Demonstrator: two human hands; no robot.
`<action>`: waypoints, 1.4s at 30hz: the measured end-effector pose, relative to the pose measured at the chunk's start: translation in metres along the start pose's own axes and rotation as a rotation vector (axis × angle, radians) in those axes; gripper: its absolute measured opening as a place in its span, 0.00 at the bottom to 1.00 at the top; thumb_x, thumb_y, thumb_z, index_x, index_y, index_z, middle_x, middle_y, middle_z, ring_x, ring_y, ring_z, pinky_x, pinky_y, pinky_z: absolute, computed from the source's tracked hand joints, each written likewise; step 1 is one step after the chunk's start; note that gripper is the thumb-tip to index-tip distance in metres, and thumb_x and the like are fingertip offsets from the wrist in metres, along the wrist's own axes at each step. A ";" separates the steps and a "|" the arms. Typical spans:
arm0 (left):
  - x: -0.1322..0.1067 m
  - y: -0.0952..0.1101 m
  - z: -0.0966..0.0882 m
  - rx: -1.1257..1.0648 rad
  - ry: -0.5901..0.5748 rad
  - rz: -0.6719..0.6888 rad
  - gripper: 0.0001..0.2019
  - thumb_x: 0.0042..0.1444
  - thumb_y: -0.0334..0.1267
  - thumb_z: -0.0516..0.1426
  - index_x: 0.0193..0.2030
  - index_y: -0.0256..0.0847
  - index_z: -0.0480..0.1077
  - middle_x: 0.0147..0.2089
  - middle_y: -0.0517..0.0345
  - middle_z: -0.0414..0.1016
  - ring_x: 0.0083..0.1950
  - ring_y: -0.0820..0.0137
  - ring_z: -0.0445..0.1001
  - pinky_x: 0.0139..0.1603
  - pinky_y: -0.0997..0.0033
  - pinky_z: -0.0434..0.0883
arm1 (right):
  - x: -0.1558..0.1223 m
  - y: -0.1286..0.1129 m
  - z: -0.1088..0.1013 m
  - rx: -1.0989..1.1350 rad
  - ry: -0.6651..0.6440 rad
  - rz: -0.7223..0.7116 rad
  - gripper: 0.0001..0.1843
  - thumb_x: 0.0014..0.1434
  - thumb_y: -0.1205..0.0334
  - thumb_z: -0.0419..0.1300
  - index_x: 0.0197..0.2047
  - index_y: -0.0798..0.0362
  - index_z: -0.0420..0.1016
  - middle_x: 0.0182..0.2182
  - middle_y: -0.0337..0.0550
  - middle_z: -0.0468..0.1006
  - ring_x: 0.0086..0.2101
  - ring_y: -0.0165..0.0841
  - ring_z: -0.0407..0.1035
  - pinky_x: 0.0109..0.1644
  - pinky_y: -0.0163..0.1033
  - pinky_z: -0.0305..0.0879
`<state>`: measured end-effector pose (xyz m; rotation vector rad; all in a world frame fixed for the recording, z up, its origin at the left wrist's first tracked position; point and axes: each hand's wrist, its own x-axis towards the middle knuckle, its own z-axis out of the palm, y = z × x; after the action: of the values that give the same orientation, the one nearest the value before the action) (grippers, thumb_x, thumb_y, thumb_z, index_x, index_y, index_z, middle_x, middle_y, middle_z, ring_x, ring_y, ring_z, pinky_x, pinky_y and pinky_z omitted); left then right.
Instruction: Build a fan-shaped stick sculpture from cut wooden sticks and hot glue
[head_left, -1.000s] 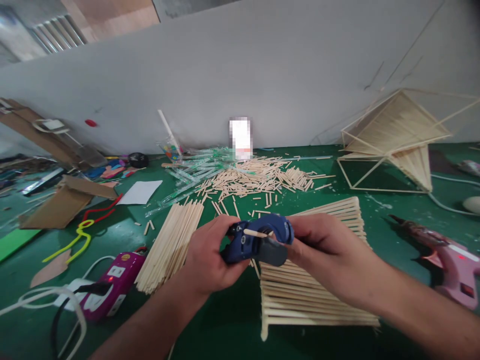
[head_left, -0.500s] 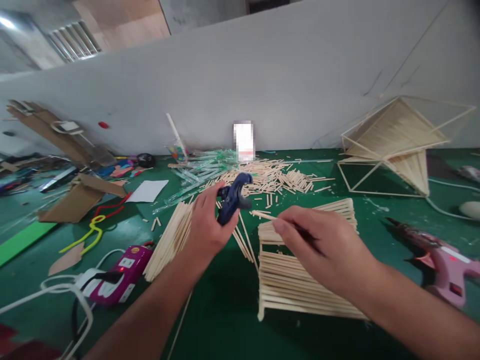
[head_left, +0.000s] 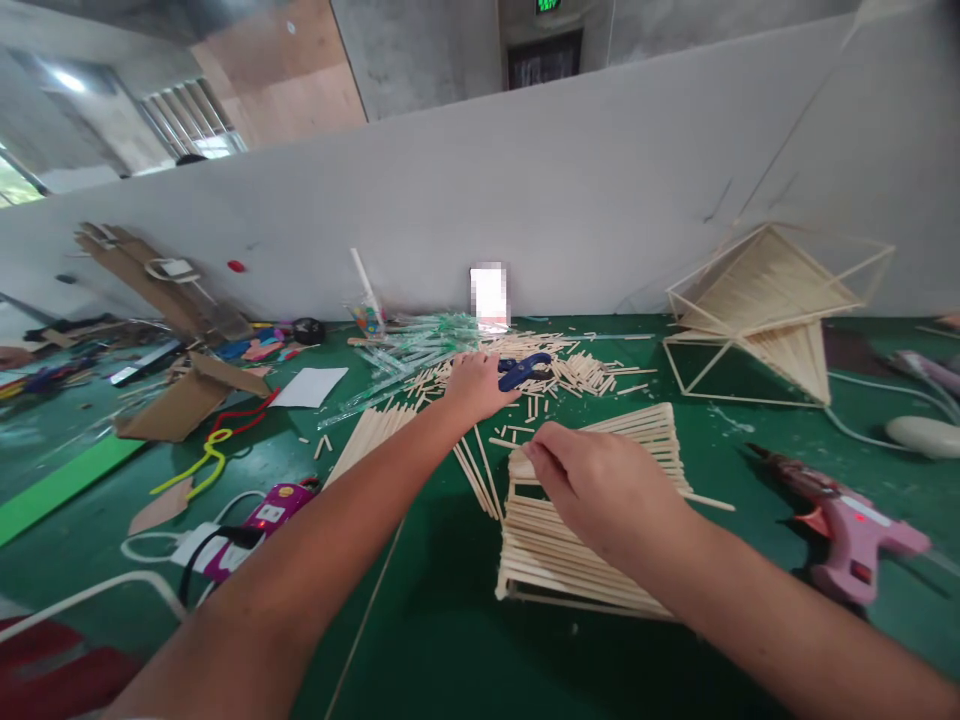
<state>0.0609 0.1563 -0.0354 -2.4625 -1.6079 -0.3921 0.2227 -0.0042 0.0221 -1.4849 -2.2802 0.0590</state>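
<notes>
My left hand [head_left: 474,385] is closed round a blue hand cutter [head_left: 525,370] with a hooked jaw, over a pile of short wooden stick pieces [head_left: 589,370]. My right hand [head_left: 600,480] is closed above a panel of wooden sticks [head_left: 577,560] laid side by side, hiding part of it. A thin wooden stick [head_left: 711,501] pokes out to the right from behind that hand and seems held in it; the fingertips' grip is hidden. A few cut pieces [head_left: 510,437] lie just left of the right fingers. Long sticks [head_left: 371,435] lie beneath my left forearm.
A pink glue gun [head_left: 847,530] lies at right, before a stick-built frame [head_left: 750,340]. Clear plastic wrappers [head_left: 420,345] and a lit screen [head_left: 490,295] are at the back. At left are a purple power strip [head_left: 277,510], cables, cardboard [head_left: 176,400] and yellow wire [head_left: 217,455].
My left hand has carried the cutter forward and right, over the pile. My right hand has come down against the panel, and the stick end before its fingers no longer shows. The view has tilted up.
</notes>
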 end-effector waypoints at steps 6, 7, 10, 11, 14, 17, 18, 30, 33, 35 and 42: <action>0.018 0.000 0.022 0.048 -0.065 0.030 0.16 0.61 0.40 0.55 0.54 0.37 0.65 0.53 0.49 0.69 0.49 0.63 0.72 0.47 0.55 0.72 | 0.000 -0.001 0.002 -0.021 -0.010 0.019 0.13 0.63 0.61 0.48 0.29 0.53 0.68 0.19 0.38 0.71 0.19 0.29 0.62 0.23 0.38 0.38; 0.018 -0.001 0.023 0.042 -0.069 0.033 0.16 0.61 0.40 0.55 0.54 0.37 0.65 0.53 0.49 0.69 0.49 0.63 0.72 0.47 0.55 0.72 | 0.001 -0.001 0.002 -0.023 -0.013 0.024 0.12 0.62 0.61 0.49 0.30 0.53 0.68 0.19 0.38 0.71 0.19 0.28 0.62 0.23 0.37 0.38; 0.017 -0.003 0.020 -0.001 -0.058 0.040 0.16 0.61 0.41 0.55 0.53 0.37 0.65 0.53 0.49 0.69 0.49 0.63 0.72 0.48 0.54 0.72 | 0.001 -0.001 0.005 -0.034 -0.014 0.034 0.12 0.62 0.60 0.49 0.30 0.53 0.68 0.19 0.37 0.71 0.19 0.28 0.62 0.23 0.37 0.37; 0.016 -0.004 0.016 -0.022 -0.044 0.039 0.16 0.60 0.41 0.55 0.53 0.37 0.66 0.53 0.49 0.69 0.50 0.61 0.71 0.49 0.53 0.71 | 0.001 -0.001 0.007 -0.039 -0.012 0.034 0.12 0.62 0.60 0.48 0.30 0.53 0.68 0.19 0.38 0.71 0.19 0.29 0.63 0.23 0.38 0.37; 0.001 -0.001 -0.008 -0.101 0.043 0.021 0.21 0.56 0.43 0.58 0.53 0.33 0.66 0.54 0.42 0.70 0.55 0.56 0.68 0.57 0.50 0.65 | 0.001 0.001 0.010 -0.058 -0.012 0.030 0.14 0.64 0.61 0.46 0.30 0.53 0.68 0.20 0.40 0.72 0.19 0.30 0.64 0.23 0.37 0.35; -0.032 0.009 -0.045 -0.198 0.155 0.015 0.17 0.63 0.37 0.49 0.56 0.34 0.62 0.54 0.45 0.72 0.53 0.64 0.71 0.55 0.61 0.67 | 0.003 0.005 0.013 -0.075 -0.018 0.035 0.15 0.65 0.61 0.45 0.31 0.54 0.67 0.20 0.41 0.72 0.19 0.31 0.65 0.23 0.37 0.35; -0.046 0.013 -0.057 -0.230 0.177 0.028 0.15 0.65 0.37 0.46 0.56 0.36 0.63 0.52 0.48 0.73 0.51 0.68 0.72 0.53 0.64 0.68 | 0.003 0.006 0.013 -0.079 -0.019 0.040 0.15 0.65 0.61 0.45 0.31 0.53 0.67 0.20 0.41 0.72 0.19 0.31 0.65 0.23 0.37 0.34; -0.107 0.022 -0.077 -0.289 0.170 0.309 0.09 0.60 0.41 0.54 0.36 0.40 0.71 0.30 0.58 0.74 0.31 0.71 0.71 0.31 0.72 0.65 | 0.001 0.001 0.015 -0.040 -0.018 0.019 0.14 0.63 0.56 0.50 0.30 0.52 0.68 0.21 0.38 0.73 0.21 0.30 0.65 0.23 0.37 0.37; -0.105 0.019 -0.075 -0.284 0.163 0.322 0.10 0.60 0.41 0.53 0.34 0.38 0.70 0.28 0.58 0.72 0.29 0.72 0.69 0.29 0.73 0.63 | 0.002 0.002 0.018 -0.048 -0.021 0.010 0.15 0.64 0.58 0.49 0.28 0.53 0.69 0.22 0.40 0.74 0.22 0.30 0.66 0.24 0.38 0.38; -0.106 0.019 -0.074 -0.265 0.167 0.341 0.10 0.60 0.41 0.53 0.33 0.38 0.70 0.27 0.59 0.71 0.28 0.72 0.67 0.28 0.73 0.61 | 0.003 0.003 0.020 -0.058 -0.030 0.012 0.16 0.64 0.59 0.49 0.27 0.53 0.69 0.22 0.40 0.74 0.21 0.30 0.66 0.24 0.38 0.37; -0.109 0.023 -0.070 -0.340 0.174 0.342 0.11 0.60 0.38 0.52 0.29 0.36 0.68 0.24 0.60 0.67 0.26 0.74 0.63 0.26 0.73 0.58 | 0.002 0.002 0.023 -0.092 -0.053 0.016 0.15 0.64 0.59 0.51 0.28 0.53 0.70 0.21 0.40 0.74 0.20 0.31 0.65 0.23 0.37 0.36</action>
<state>0.0316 0.0325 -0.0026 -2.7847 -1.0978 -0.8545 0.2152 0.0023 0.0014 -1.5656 -2.3417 -0.0014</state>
